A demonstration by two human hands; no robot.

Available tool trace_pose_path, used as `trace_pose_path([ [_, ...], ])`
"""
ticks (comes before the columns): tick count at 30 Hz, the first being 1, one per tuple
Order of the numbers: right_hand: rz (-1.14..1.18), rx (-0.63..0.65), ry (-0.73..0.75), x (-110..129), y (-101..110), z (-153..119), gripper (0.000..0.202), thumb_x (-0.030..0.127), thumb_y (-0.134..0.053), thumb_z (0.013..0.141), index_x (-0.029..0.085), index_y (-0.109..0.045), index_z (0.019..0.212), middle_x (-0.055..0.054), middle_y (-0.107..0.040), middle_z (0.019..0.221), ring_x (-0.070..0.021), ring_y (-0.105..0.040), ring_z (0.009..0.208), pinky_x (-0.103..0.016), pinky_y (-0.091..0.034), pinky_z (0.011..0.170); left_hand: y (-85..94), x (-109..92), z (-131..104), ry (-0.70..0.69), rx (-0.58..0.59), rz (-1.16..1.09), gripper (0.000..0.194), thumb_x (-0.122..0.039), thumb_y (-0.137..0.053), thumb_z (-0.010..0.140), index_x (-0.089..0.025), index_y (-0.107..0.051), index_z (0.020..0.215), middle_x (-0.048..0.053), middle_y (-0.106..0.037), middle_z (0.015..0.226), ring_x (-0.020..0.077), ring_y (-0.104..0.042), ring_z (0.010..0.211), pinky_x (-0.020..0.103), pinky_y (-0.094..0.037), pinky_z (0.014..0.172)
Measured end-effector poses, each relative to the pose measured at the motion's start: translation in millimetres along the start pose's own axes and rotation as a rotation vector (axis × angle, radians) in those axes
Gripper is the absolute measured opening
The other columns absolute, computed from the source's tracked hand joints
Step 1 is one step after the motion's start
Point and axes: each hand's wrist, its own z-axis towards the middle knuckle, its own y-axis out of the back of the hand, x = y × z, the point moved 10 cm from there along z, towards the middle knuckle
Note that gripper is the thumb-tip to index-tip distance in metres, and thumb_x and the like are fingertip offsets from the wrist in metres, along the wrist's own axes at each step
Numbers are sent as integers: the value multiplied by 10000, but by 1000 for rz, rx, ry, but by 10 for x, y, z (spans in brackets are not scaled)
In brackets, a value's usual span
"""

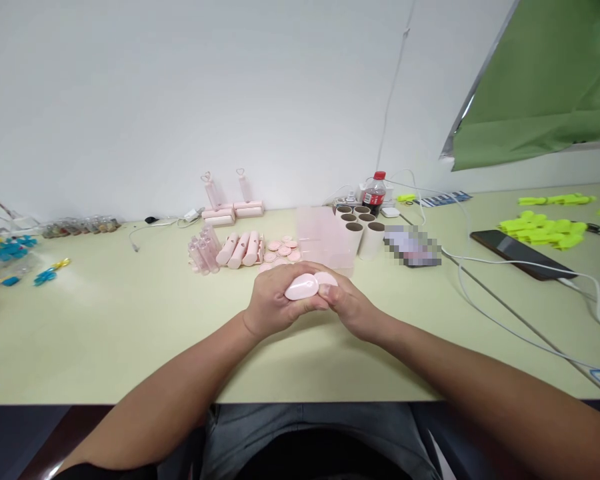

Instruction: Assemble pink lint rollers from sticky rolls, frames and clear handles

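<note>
Near the middle of the table, my left hand (271, 301) and my right hand (356, 308) are closed together around a glossy pale pink case (301, 287). Its rounded oval end faces me, and a second pink rounded part shows under my right thumb. Whether the two parts are joined I cannot tell, as my fingers cover the far side. Just beyond my hands lie several pink discs (284, 249). Left of these are pink cylindrical cases (239, 249) and clear pink tubes (203, 251) in a cluster. A translucent pink box (324, 230) stands behind my right hand.
Several cardboard tubes (367, 241) and a cola bottle (375, 193) stand right of the box. White cables (485, 259) cross the right side near a phone (523, 255) and neon yellow pieces (543, 230). Blue and yellow pieces (10, 250) lie far left.
</note>
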Motion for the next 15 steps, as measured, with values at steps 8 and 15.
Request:
trace_pose_path([
  [8, -42, 48, 20, -34, -81, -18, 650, 683, -406, 906, 211, -534, 1335, -105, -564, 1343, -294, -484, 1273, -466, -328, 1119, -66, 68, 22, -19, 76, 14, 485, -640, -632, 798, -188, -679, 969, 79, -741, 887, 215, -674, 838, 382, -492, 831],
  [15, -107, 104, -35, -224, -89, -78, 650, 687, -405, 906, 170, -598, 1251, -126, -628, 1255, -323, -480, 1288, -501, -355, 1091, -186, -38, -14, -181, 190, -116, 530, -480, -778, 739, -203, -636, 1168, 107, -742, 1055, 240, -685, 1024, 397, -518, 918],
])
